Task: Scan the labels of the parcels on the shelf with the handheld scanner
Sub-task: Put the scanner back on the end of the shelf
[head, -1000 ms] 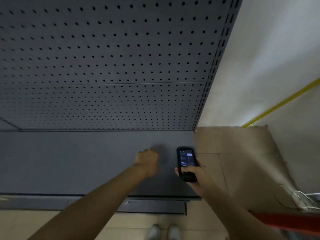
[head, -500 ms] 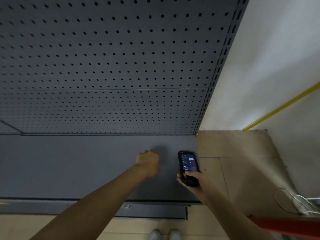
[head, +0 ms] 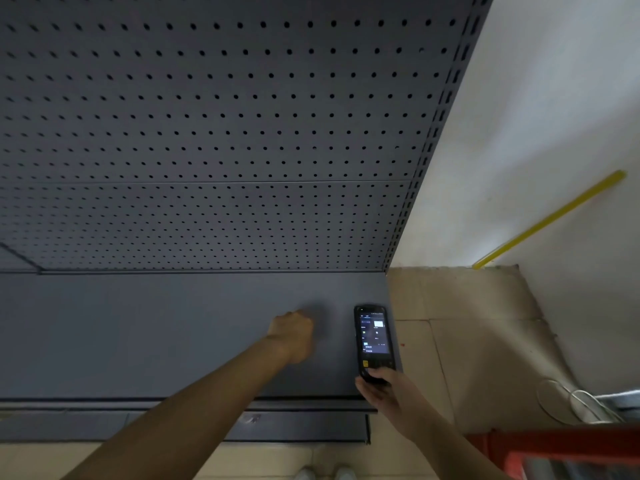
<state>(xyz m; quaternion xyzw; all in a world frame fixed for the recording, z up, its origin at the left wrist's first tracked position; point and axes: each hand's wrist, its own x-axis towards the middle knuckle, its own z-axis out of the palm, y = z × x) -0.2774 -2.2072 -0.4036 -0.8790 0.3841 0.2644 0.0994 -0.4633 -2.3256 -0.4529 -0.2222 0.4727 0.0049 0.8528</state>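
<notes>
The black handheld scanner (head: 374,341) has its lit screen facing up, and my right hand (head: 384,389) grips its lower end over the right end of the grey shelf (head: 138,334). My left hand (head: 294,336) reaches over the shelf just left of the scanner; its fingers are curled into a loose fist, and nothing shows in it. No parcel is in view on the shelf.
A grey perforated back panel (head: 207,133) rises behind the shelf. To the right are a white wall (head: 554,116) with a yellow strip (head: 550,220), a tiled floor (head: 467,341), white cables (head: 571,403) and a red object (head: 554,452) at the lower right.
The scanner has shifted slightly right and straightened, and my right hand now holds it lower down, near its keypad. My left hand has hardly moved.
</notes>
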